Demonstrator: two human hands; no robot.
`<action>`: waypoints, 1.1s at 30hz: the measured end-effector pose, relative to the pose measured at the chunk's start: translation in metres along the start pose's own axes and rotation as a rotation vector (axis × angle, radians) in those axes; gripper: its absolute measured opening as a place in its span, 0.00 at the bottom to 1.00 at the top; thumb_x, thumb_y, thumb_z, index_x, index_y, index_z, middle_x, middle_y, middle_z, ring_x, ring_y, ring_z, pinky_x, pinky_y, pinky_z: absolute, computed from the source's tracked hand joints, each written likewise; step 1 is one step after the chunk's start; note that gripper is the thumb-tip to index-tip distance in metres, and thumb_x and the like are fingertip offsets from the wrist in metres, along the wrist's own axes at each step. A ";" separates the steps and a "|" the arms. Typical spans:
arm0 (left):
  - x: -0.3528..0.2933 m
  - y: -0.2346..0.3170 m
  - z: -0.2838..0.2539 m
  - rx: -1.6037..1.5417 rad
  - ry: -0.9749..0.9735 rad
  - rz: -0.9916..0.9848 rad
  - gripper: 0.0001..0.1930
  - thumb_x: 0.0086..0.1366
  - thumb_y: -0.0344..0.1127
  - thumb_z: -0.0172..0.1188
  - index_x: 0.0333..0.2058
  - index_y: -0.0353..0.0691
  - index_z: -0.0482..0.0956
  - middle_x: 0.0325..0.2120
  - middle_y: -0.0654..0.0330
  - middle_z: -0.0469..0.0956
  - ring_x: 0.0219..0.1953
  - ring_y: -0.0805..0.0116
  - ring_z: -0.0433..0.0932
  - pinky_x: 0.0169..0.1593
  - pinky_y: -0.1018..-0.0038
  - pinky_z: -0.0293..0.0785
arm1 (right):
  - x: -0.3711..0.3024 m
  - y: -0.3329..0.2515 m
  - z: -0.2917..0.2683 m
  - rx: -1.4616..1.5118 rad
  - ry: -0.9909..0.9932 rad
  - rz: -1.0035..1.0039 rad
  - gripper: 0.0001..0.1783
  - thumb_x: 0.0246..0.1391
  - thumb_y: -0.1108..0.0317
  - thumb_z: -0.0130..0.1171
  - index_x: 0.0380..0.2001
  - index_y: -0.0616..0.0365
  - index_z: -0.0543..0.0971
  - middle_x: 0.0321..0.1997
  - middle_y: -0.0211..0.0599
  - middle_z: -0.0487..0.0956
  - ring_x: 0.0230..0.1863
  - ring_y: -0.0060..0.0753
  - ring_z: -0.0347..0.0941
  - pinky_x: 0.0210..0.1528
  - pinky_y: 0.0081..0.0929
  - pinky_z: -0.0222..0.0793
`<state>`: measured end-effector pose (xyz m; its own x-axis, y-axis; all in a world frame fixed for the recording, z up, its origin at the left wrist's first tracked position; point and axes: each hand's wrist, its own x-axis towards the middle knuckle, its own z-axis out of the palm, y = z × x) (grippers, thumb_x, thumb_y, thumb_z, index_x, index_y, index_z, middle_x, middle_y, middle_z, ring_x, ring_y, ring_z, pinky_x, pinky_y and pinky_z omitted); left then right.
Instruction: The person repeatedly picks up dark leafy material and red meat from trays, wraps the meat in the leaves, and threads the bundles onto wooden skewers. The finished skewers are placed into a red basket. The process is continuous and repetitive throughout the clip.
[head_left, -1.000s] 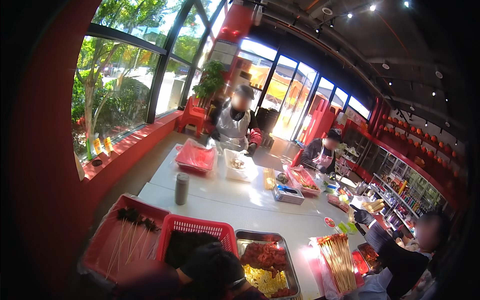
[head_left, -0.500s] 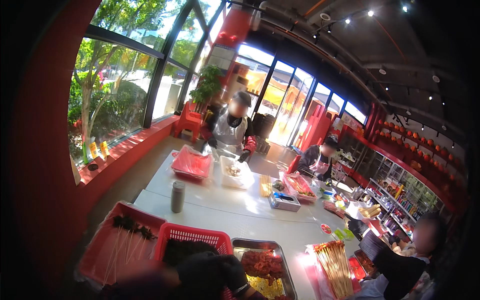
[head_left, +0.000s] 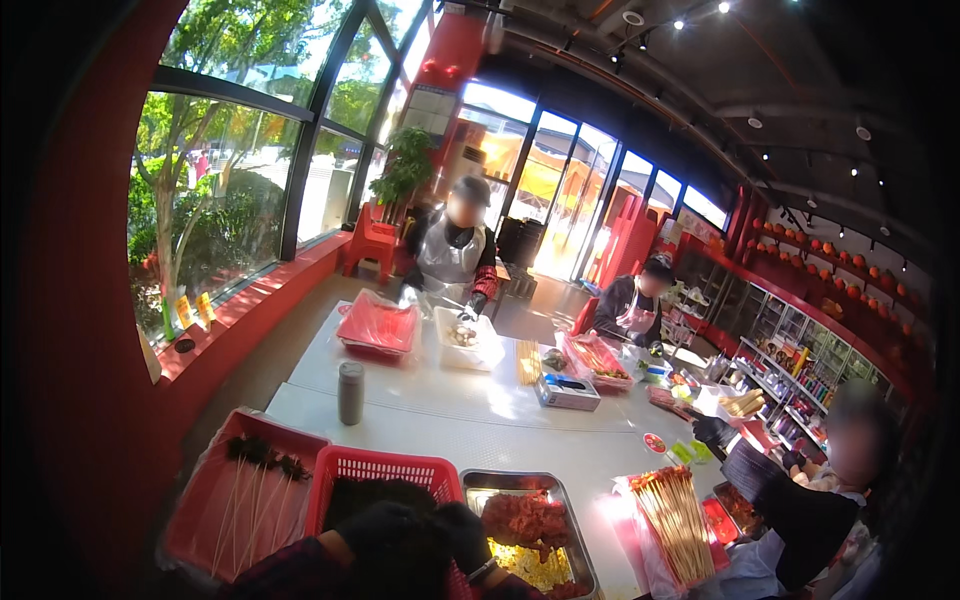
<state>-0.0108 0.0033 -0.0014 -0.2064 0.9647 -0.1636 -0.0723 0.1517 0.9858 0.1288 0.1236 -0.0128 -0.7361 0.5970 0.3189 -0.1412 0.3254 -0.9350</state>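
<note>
My left hand, in a black glove, is over the red slotted basket, its fingers curled. My right hand, gloved in black with a band at the wrist, is closed beside it. The dark leafy-looking heap in the basket lies just beyond both hands. Anything small between my fingers is lost against the dark heap and gloves. Left of the basket, a red tray holds several skewers with dark green bunches at their far ends. A metal tray of red-coated meat pieces and yellow bits sits to the right.
A grey tumbler stands on the white table. Farther back are a lined red tray, a white bin and a glove box. Several co-workers sit or stand around the table. At right lies a stack of filled skewers.
My left hand has come in from the left, its arm no longer blurred, and the hands are slightly apart. The person across has leaned and reached into the white bin.
</note>
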 end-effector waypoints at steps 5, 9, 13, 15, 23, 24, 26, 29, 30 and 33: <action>0.001 0.005 0.008 -0.502 0.035 0.184 0.11 0.59 0.29 0.47 0.39 0.34 0.74 0.38 0.57 0.74 0.39 0.67 0.73 0.44 0.74 0.70 | -0.007 0.008 0.013 -0.522 0.039 -0.270 0.11 0.46 0.68 0.55 0.35 0.59 0.73 0.33 0.41 0.76 0.36 0.36 0.74 0.38 0.24 0.68; 0.007 -0.012 -0.003 -0.353 0.235 0.231 0.09 0.59 0.28 0.47 0.35 0.33 0.75 0.34 0.58 0.76 0.39 0.68 0.74 0.44 0.76 0.70 | -0.006 -0.036 0.025 -0.846 -0.219 -0.225 0.15 0.48 0.66 0.51 0.40 0.60 0.73 0.39 0.44 0.74 0.43 0.43 0.70 0.43 0.28 0.67; 0.015 -0.025 -0.001 0.271 0.299 0.397 0.09 0.59 0.28 0.46 0.31 0.33 0.76 0.31 0.56 0.76 0.36 0.68 0.74 0.44 0.73 0.69 | -0.010 0.008 0.020 -0.132 -0.095 -0.252 0.15 0.47 0.65 0.52 0.38 0.59 0.73 0.36 0.43 0.74 0.42 0.43 0.70 0.43 0.33 0.67; 0.016 -0.049 -0.010 0.104 0.236 0.220 0.08 0.59 0.28 0.46 0.31 0.35 0.75 0.30 0.58 0.75 0.34 0.69 0.73 0.41 0.74 0.69 | -0.008 -0.019 0.020 -0.503 -0.148 -0.329 0.12 0.46 0.63 0.55 0.33 0.58 0.74 0.31 0.41 0.75 0.36 0.42 0.73 0.36 0.32 0.69; -0.012 -0.004 0.003 0.117 0.059 0.059 0.09 0.58 0.29 0.50 0.36 0.32 0.74 0.34 0.57 0.75 0.37 0.70 0.72 0.42 0.76 0.69 | -0.006 -0.015 0.016 -0.164 0.058 -0.045 0.10 0.43 0.72 0.56 0.33 0.61 0.74 0.32 0.40 0.76 0.36 0.33 0.73 0.38 0.25 0.68; -0.010 -0.003 -0.002 0.211 0.070 0.126 0.10 0.58 0.29 0.50 0.36 0.31 0.74 0.35 0.56 0.75 0.38 0.70 0.72 0.43 0.76 0.69 | -0.004 -0.011 0.016 -0.182 0.082 -0.061 0.10 0.44 0.71 0.56 0.33 0.60 0.74 0.31 0.40 0.76 0.35 0.33 0.73 0.37 0.26 0.68; -0.009 0.016 -0.002 0.162 0.013 0.127 0.11 0.58 0.30 0.50 0.38 0.33 0.74 0.37 0.56 0.74 0.39 0.70 0.72 0.43 0.77 0.69 | -0.002 0.004 0.010 -0.189 0.084 -0.120 0.11 0.45 0.68 0.56 0.33 0.60 0.73 0.30 0.40 0.76 0.35 0.34 0.73 0.37 0.27 0.68; -0.011 0.006 0.003 -0.273 -0.041 -0.018 0.12 0.59 0.31 0.50 0.41 0.34 0.72 0.39 0.56 0.73 0.40 0.70 0.72 0.43 0.78 0.69 | -0.003 0.005 0.010 -0.085 0.060 -0.077 0.12 0.46 0.65 0.56 0.33 0.59 0.73 0.30 0.41 0.76 0.35 0.37 0.73 0.39 0.29 0.67; -0.010 0.008 0.001 -0.462 -0.044 -0.070 0.13 0.59 0.31 0.51 0.42 0.34 0.72 0.39 0.57 0.73 0.40 0.71 0.72 0.42 0.78 0.69 | -0.004 0.003 0.009 -0.106 0.026 -0.046 0.12 0.46 0.65 0.56 0.33 0.61 0.73 0.32 0.42 0.76 0.36 0.36 0.73 0.40 0.28 0.67; -0.013 0.025 0.010 -0.714 0.012 -0.174 0.14 0.59 0.32 0.51 0.44 0.35 0.71 0.40 0.58 0.73 0.40 0.72 0.72 0.42 0.77 0.70 | -0.006 -0.010 0.010 -0.091 -0.002 0.052 0.10 0.47 0.69 0.55 0.33 0.62 0.74 0.33 0.42 0.76 0.37 0.33 0.73 0.41 0.26 0.67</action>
<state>0.0002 -0.0031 0.0254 -0.1444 0.9362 -0.3203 -0.7220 0.1216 0.6811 0.1276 0.1092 -0.0072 -0.7423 0.6131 0.2703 -0.0425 0.3595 -0.9322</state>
